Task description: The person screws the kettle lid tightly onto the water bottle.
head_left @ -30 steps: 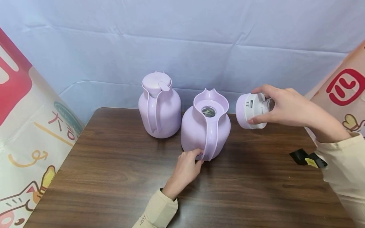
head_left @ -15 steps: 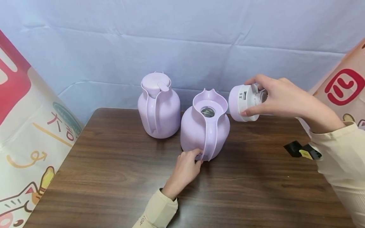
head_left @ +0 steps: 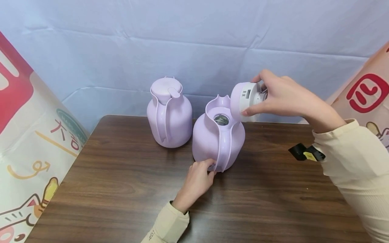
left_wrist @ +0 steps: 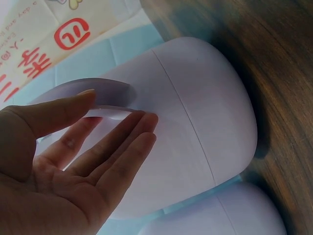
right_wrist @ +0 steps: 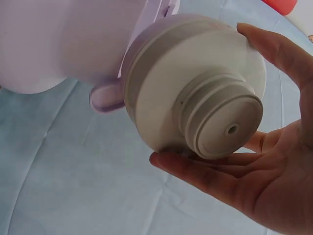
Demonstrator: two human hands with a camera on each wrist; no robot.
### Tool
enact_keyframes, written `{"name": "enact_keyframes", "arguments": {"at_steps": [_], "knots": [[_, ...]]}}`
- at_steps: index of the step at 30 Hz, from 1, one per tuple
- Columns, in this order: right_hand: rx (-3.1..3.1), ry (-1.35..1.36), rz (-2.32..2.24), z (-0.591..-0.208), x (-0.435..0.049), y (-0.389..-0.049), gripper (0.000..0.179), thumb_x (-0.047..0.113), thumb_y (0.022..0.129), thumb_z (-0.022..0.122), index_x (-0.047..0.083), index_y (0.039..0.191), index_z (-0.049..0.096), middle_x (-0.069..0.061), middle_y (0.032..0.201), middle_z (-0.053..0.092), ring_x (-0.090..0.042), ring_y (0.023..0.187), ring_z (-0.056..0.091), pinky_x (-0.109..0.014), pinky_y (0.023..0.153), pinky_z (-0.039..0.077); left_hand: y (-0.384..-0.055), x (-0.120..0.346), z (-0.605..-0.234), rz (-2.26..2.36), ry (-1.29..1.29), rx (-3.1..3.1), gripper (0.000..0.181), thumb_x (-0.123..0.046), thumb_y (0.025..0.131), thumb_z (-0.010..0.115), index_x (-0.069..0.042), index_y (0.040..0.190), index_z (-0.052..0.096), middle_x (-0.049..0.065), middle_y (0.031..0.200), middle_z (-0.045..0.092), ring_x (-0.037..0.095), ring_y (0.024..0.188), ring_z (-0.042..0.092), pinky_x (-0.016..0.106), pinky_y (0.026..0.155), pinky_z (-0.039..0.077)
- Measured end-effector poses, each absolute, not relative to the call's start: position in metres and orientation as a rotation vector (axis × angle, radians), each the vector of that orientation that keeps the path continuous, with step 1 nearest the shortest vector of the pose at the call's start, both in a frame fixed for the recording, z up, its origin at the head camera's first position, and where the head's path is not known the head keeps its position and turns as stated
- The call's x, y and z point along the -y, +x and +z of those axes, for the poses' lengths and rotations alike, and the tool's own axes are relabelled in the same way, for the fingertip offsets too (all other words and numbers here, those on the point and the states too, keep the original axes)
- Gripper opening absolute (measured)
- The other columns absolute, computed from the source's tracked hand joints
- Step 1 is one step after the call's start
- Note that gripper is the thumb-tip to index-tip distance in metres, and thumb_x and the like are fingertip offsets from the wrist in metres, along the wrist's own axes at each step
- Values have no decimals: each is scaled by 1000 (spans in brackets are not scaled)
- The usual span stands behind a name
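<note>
Beige-sleeved right hand [head_left: 284, 96] around tilted lid [head_left: 241, 99]

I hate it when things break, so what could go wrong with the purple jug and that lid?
The lid might slip: the right hand holds it by its edges, tipped sideways. It could also knock the open jug, which the left hand holds only low on the handle. And the threaded plug points away from the jug's mouth, so it probably won't fit unless turned.
</note>
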State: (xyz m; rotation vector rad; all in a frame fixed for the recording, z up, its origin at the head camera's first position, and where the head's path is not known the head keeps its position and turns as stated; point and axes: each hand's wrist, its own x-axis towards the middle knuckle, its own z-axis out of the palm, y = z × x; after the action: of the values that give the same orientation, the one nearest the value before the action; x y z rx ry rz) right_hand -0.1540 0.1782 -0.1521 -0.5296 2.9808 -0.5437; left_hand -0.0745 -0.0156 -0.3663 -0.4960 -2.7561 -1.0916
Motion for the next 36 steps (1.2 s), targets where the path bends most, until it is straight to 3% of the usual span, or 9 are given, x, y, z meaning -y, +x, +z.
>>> {"name": "enact_keyframes", "arguments": {"at_steps": [9,36], "knots": [[-3002,-512,-563,-148,-170,-159,83,45,65,77,6,126,36,-26,118,51,-35,94,51,-45,73,38,-75,16,-367,-1095,-502,2762,20,-2,76,67,-8,94,67,7,92,68,25,79,64,35,67,49],[-2946,-562,-803,-159,-147,-165,83,38,65,79,3,123,31,-19,114,51,-31,96,50,-43,77,37,-76,16,-368,-1104,-500,2755,19,-1,75,67,-9,93,68,7,91,68,24,81,64,35,68,49]]}}
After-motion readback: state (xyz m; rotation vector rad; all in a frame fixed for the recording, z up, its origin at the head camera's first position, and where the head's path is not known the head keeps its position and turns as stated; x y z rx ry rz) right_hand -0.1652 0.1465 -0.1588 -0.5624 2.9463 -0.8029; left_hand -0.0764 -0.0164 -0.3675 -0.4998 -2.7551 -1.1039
